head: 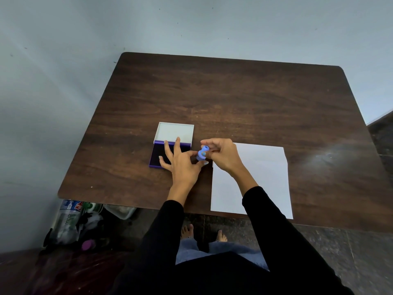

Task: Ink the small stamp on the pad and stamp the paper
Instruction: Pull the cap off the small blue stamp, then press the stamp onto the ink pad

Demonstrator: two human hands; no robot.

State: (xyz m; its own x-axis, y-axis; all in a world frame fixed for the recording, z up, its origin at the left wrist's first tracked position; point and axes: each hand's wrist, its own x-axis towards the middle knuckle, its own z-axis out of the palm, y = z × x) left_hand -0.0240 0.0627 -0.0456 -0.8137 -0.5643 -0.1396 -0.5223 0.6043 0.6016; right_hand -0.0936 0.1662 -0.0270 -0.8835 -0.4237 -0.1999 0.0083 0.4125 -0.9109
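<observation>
A small blue stamp (pixel 202 154) stands just right of the open ink pad (pixel 156 155), a purple case with a dark pad and its white lid (pixel 174 132) folded back. My right hand (pixel 223 155) grips the top of the stamp with its fingertips. My left hand (pixel 180 162) lies over the pad with fingers spread; its thumb and index finger touch the base of the stamp. A white sheet of paper (pixel 259 179) lies to the right, partly under my right wrist.
The dark wooden table (pixel 234 96) stands against a pale wall. Under its left front corner, on the floor, are plastic bottles and bags (pixel 72 222). My bare feet (pixel 203 233) show below the table's front edge.
</observation>
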